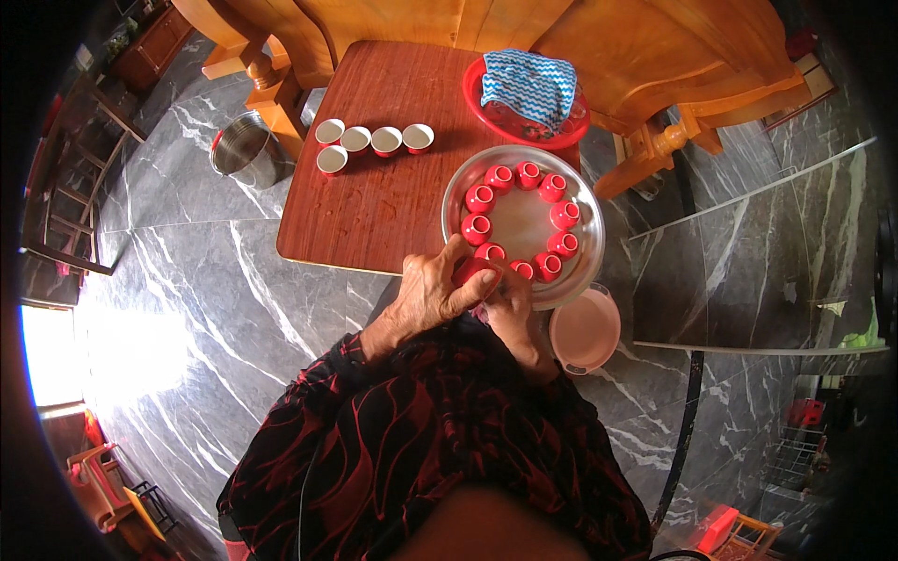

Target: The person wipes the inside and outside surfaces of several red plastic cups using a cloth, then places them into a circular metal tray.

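Note:
My left hand (438, 284) grips a small red cup (471, 269) at the near rim of a round metal tray (593, 245). Close against the same cup is my right hand (511, 303), its fingers bent. A bit of purplish cloth (480, 313) shows between the hands; most of it is hidden. Several red cups (565, 214) stand upside down in a ring on the tray, their foot rings facing up. My hands partly cover the nearest ones. On the left of the wooden table (372, 210), several cups (386, 140) stand upright, white inside.
Behind the tray sits a red basin (484, 116) with a blue-and-white wavy cloth (527, 88) over glassware. A pink basin (586, 329) is below the tray at right. A metal bucket (245, 151) stands on the floor at left. A wooden bench (421, 21) borders the table's far side.

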The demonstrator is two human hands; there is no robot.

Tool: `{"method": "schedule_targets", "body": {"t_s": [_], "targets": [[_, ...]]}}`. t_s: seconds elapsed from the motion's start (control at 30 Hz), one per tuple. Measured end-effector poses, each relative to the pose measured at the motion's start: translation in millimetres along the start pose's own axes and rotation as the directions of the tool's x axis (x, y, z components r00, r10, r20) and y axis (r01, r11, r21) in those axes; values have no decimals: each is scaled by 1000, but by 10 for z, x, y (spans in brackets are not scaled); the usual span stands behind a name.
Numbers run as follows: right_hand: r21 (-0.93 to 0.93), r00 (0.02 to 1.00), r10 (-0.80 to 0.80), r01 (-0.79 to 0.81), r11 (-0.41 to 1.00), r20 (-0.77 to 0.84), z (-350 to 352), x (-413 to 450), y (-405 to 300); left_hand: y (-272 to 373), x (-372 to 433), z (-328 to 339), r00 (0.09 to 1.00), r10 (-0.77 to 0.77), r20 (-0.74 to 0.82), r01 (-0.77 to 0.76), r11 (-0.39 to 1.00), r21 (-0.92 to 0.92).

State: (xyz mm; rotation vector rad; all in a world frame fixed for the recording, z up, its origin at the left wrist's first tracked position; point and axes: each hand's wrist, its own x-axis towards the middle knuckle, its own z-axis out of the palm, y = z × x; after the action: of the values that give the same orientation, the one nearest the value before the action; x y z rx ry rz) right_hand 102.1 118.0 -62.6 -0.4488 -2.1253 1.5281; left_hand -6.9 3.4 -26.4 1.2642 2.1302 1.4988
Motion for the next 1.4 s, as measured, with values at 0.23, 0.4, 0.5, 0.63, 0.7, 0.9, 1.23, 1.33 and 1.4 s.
{"method": "schedule_targets", "body": {"t_s": [0.23, 0.4, 0.5, 0.63, 0.7, 0.9, 1.23, 1.33, 1.4], "targets": [[513, 874, 249, -452, 730, 416, 10, -26, -10, -53, -63, -10, 995, 62, -77, -55, 994, 93], [428, 964, 135, -223, 876, 227, 112, -17, 118, -15, -48, -33, 998, -19, -66, 19, 1000, -6], [84, 996, -79, 75, 994, 46, 101, -5, 215, 14, -16, -62, 999, -40, -6, 40, 999, -1], [70, 1000, -3, 2, 998, 20, 58, -20, -25, 28, -15, -94, 993, -113, 43, 115, 993, -42], [-156, 997, -73, 70, 985, -15, 27, 1, -156, 82, 5, -134, 984, -159, 74, 164, 984, -67], [-619, 874, -483, 402, 674, 42, -11, 42, -241, -32, 33, -95, 940, -236, 247, 309, 894, -324], [-390, 949, -313, 299, 871, 29, -7, 58, -148, -19, -10, -114, 957, -225, 184, 267, 931, -251], [-244, 990, -142, 143, 959, 24, 12, 60, -66, 3, -17, -106, 965, -230, 124, 253, 941, -224], [-141, 998, -61, 65, 988, 35, 15, 61, -127, 62, -14, -142, 968, -222, 121, 241, 953, -183]]}}
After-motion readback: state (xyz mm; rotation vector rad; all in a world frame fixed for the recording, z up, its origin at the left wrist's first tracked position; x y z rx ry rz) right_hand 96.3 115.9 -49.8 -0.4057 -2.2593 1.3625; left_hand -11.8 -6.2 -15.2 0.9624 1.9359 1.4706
